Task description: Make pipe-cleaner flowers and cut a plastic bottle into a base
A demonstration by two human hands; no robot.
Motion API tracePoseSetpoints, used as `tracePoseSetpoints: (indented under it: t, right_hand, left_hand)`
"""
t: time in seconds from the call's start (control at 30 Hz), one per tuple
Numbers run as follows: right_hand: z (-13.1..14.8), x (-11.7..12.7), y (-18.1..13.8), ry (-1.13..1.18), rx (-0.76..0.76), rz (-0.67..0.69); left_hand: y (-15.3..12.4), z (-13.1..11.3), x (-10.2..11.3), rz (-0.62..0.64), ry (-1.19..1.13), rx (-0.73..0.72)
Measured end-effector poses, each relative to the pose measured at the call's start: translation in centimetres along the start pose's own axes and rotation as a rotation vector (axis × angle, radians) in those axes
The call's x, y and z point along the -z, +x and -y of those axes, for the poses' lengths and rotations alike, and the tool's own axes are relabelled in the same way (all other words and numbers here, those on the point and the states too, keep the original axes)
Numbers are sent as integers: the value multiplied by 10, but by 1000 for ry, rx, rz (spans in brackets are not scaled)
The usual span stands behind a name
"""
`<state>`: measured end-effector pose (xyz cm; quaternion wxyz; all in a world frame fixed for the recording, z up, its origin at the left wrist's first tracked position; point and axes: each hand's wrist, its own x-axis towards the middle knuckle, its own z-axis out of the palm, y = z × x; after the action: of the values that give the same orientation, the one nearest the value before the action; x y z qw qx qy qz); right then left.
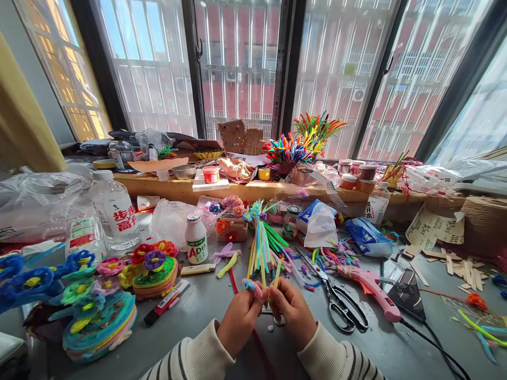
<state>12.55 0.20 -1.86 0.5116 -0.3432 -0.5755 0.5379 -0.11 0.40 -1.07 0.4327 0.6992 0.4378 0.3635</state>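
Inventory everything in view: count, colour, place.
Pipe cleaners: many, mixed colours, centre
Fuzzy piece: one, pink and blue, bottom centre
Yellow strip: one, yellow, beside fuzzy piece
Scissors: one, black handles, right of centre
Glue gun: one, pink, right of scissors
Wooden sticks: several, tan, far right
Lighter: one, yellowish, left of centre
Bottles: several, white or clear, both sides
Flower-topped pieces: several, multicoloured, front left
Jars: several, reddish, windowsill
Windows: several, dark frames, back
Table: one, grey, beneath
Sleeves: two, cream, bottom
Left hand: one, bottom centre, touching fuzzy piece
Right hand: one, beside it, holding yellow strip
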Motion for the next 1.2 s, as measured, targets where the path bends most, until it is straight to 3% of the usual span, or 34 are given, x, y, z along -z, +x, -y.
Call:
tracePoseSetpoints:
  t: [0.17, 0.43, 0.7, 1.2]
  right_hand:
    - [0, 2, -3, 38, 4, -23]
    - [7, 7, -3, 104, 14, -80]
    - [14, 8, -8, -50, -23, -126]
    - [10, 10, -11, -104, -58, -175]
  left_hand:
    - [0, -5, 0, 36, -55, -8]
    - [0, -18, 6, 265, -319, 87]
    - [-3, -16, 7, 334, -152, 96]
    - [-3, -16, 5, 355, 19, 42]
